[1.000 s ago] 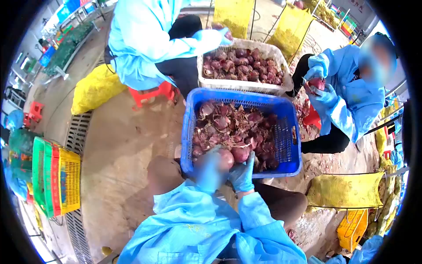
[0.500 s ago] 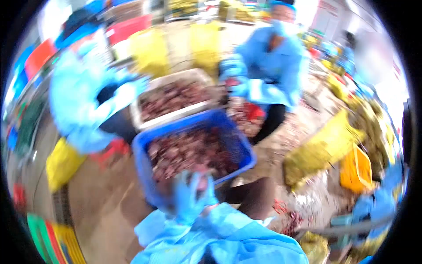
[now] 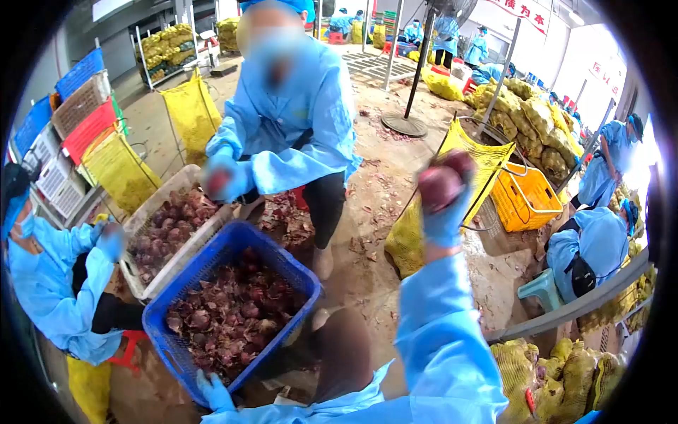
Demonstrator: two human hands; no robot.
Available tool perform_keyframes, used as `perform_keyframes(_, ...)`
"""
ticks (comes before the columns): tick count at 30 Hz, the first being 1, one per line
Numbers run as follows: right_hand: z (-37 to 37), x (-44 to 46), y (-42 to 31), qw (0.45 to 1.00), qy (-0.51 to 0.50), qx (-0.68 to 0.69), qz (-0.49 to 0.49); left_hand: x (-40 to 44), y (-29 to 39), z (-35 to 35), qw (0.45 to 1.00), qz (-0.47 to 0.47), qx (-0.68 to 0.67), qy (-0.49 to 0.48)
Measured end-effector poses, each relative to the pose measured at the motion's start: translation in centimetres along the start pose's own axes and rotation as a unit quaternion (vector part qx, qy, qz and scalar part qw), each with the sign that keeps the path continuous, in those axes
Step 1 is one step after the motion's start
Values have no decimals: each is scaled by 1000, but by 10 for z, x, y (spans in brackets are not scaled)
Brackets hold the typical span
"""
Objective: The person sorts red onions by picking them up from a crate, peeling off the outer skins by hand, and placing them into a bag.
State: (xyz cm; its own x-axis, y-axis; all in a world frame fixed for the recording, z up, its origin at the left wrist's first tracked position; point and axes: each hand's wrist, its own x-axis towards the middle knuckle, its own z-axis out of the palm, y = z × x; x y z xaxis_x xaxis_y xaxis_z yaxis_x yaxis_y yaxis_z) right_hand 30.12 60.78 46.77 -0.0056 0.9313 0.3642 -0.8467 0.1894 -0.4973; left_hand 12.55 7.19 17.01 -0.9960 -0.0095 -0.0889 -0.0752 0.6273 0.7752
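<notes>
My right hand (image 3: 446,212), in a blue glove, is raised at the right of centre and holds red onions (image 3: 441,185), seemingly two, near the top of a yellow mesh bag (image 3: 407,237). At the lower left, my left hand (image 3: 215,391), also gloved, touches the near rim of the blue crate (image 3: 277,344), its fingers apart and laid at the edge. The blue crate holds many red onions (image 3: 229,311) with loose dry skins.
A white crate (image 3: 134,277) of onions adjoins the blue one. One co-worker (image 3: 304,113) sits opposite with an onion, another (image 3: 53,283) at the left. An orange crate (image 3: 522,198), onion skins on the floor, a fan stand (image 3: 404,126) and stacked mesh bags (image 3: 540,131) lie beyond.
The view has turned to the right. My hands, earlier together over the blue crate with onions, are now apart: the right is out towards the yellow bag, the left at the crate rim.
</notes>
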Motion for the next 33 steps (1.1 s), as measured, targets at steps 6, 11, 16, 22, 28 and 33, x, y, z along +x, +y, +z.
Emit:
perform_keyframes(6, -17, 191, -112, 898, 129, -236, -348, 28, -41, -10, 983, -78, 161, 48)
perform_keyframes(11, -134, 261, -118, 795, 5, -583, -167, 37, -65, -3, 968, -26, 246, 35)
perform_keyframes(16, -85, 178, -66, 737, -84, -584, -331, 33, -65, -5, 984, -28, 170, -47)
perform_keyframes(22, 18, 47, 1, 789, -277, -499, -229, 29, -39, -3, 984, -96, 105, -107)
perform_keyframes(28, 41, -109, 128, 572, -696, -432, -26, 10, -4, 7, 963, 6, 259, -69)
perform_keyframes(33, -56, -221, 262, 319, -798, -496, 124, -1, 1, 8, 963, 11, 267, 13)
